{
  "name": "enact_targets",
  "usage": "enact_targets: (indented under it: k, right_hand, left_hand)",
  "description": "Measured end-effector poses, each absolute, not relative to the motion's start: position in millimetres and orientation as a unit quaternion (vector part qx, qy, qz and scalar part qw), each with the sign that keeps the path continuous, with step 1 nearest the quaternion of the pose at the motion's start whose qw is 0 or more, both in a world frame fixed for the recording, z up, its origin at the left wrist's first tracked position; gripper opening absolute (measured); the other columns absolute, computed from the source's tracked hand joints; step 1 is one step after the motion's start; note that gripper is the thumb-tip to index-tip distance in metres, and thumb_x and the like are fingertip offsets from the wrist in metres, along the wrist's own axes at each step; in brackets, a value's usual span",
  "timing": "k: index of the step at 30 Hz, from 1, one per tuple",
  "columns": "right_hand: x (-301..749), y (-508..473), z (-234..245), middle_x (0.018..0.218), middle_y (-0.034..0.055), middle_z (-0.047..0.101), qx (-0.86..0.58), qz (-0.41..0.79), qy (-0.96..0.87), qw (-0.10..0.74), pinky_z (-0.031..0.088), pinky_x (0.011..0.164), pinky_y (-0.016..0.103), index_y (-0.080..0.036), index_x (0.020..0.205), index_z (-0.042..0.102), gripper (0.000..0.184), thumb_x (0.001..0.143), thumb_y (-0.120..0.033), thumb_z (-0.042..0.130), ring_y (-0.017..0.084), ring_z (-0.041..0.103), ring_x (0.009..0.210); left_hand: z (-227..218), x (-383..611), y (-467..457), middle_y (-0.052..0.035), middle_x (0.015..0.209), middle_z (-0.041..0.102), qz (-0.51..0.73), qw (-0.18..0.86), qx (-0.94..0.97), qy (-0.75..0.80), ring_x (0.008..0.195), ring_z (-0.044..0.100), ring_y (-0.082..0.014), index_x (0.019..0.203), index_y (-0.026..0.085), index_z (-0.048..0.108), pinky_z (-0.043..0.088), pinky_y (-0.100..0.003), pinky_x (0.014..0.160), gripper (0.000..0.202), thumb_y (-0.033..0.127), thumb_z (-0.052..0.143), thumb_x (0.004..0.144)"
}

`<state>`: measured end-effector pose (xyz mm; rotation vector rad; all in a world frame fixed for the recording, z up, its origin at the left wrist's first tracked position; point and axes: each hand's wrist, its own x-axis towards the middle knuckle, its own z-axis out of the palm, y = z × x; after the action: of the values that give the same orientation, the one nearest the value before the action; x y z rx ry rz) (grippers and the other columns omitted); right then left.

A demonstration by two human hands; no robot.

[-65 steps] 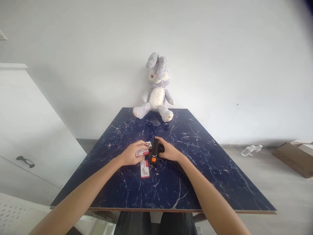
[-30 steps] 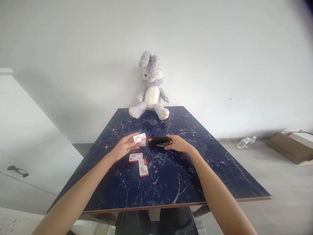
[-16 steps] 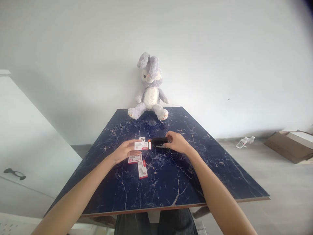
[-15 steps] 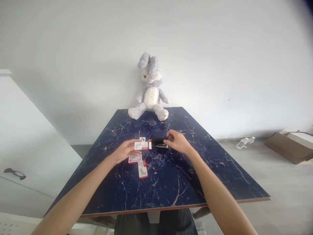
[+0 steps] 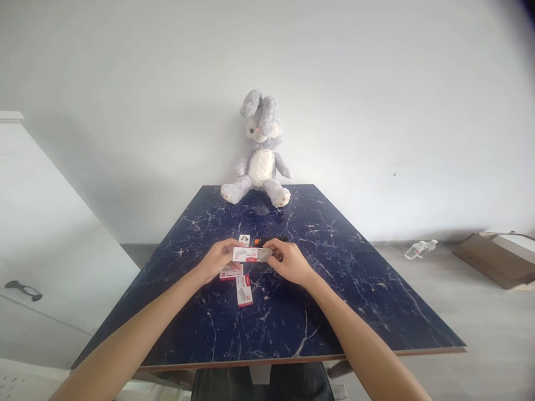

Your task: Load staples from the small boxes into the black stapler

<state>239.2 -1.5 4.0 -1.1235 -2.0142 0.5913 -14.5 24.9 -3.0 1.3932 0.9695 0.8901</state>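
Observation:
My left hand (image 5: 221, 259) is closed round the left end of a small white and red staple box (image 5: 246, 254), held flat above the table. At the box's right end, my right hand (image 5: 288, 260) pinches with thumb and forefinger; a greyish patch shows there, too small to make out. Just behind sits a black object with an orange tip (image 5: 256, 242), probably a stapler, partly hidden by my right hand. Two more boxes lie nearer me: a red-edged box (image 5: 231, 272) partly under my left hand and a white and red box (image 5: 244, 291). A small white card or box (image 5: 244, 240) lies behind.
The dark blue marbled table (image 5: 334, 301) spreads around my hands. A grey plush rabbit (image 5: 262, 161) sits at its far edge against the wall. To the left stands a white cabinet (image 5: 45, 223). On the floor at right are plastic bottles (image 5: 418, 249) and a cardboard box (image 5: 480, 259).
My right hand has moved left from the black object to the right end of the staple box and now pinches there. My left hand keeps hold of the box. The view has shifted slightly.

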Motion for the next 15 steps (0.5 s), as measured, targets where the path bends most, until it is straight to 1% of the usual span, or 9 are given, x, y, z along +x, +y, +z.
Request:
enact_targets:
  k: [2,4,6,8,11,15]
  right_hand:
    - [242.5,0.2,3.6,0.090,0.0002,0.071,-0.443,0.214,-0.784,0.380,0.051,0.065,0.027,-0.025,0.107,0.061,0.025,0.084,-0.015,0.055,0.015,0.064,0.067]
    - [242.1,-0.7,3.6,0.100,0.0031,0.071,-0.431,0.199,-0.788,0.391,0.053,0.070,0.029,-0.025,0.106,0.062,0.025,0.085,-0.014,0.053,0.017,0.065,0.075]
    - [238.7,-3.6,4.0,0.111,0.0060,0.068,-0.402,0.196,-0.799,0.402,0.056,0.076,0.031,-0.025,0.105,0.064,0.022,0.088,-0.017,0.053,0.018,0.066,0.082]
    - [234.1,-6.7,4.0,0.119,0.0076,0.066,-0.377,0.204,-0.805,0.409,0.057,0.079,0.033,-0.025,0.105,0.067,0.017,0.091,-0.024,0.057,0.018,0.067,0.085]
    - [228.0,-8.6,1.9,0.121,0.0074,0.065,-0.361,0.226,-0.811,0.402,0.058,0.082,0.034,-0.025,0.104,0.071,0.016,0.092,-0.033,0.064,0.019,0.068,0.089]
    - [224.6,-5.5,-3.1,0.120,0.0066,0.065,-0.366,0.270,-0.799,0.393,0.058,0.081,0.032,-0.024,0.095,0.073,0.011,0.091,-0.032,0.066,0.018,0.068,0.088]
  left_hand:
    - [-2.5,-13.1,24.8,-0.0009,0.071,0.071,0.391,0.564,0.592,0.423,0.051,0.065,-0.0127,0.098,0.018,0.069,0.054,-0.023,0.050,0.028,0.036,0.076,0.079]
    - [-2.3,-12.4,25.6,-0.0007,0.070,0.071,0.408,0.551,0.589,0.428,0.050,0.064,-0.0125,0.096,0.017,0.069,0.052,-0.023,0.049,0.024,0.032,0.075,0.078]
    - [-1.4,-12.7,26.9,-0.0006,0.068,0.070,0.433,0.537,0.584,0.427,0.052,0.064,-0.0133,0.090,0.017,0.069,0.050,-0.022,0.048,0.020,0.029,0.074,0.075]
    - [0.3,-13.5,28.0,-0.0004,0.066,0.070,0.458,0.524,0.580,0.423,0.053,0.064,-0.0142,0.085,0.016,0.068,0.048,-0.022,0.047,0.017,0.027,0.073,0.073]
    - [2.3,-14.1,27.6,-0.0005,0.066,0.069,0.466,0.513,0.590,0.415,0.054,0.063,-0.0144,0.082,0.016,0.068,0.048,-0.022,0.048,0.015,0.027,0.073,0.073]
    - [0.3,-12.6,25.4,-0.0018,0.074,0.072,0.446,0.516,0.601,0.417,0.055,0.063,-0.0136,0.085,0.016,0.069,0.051,-0.024,0.052,0.018,0.030,0.074,0.075]
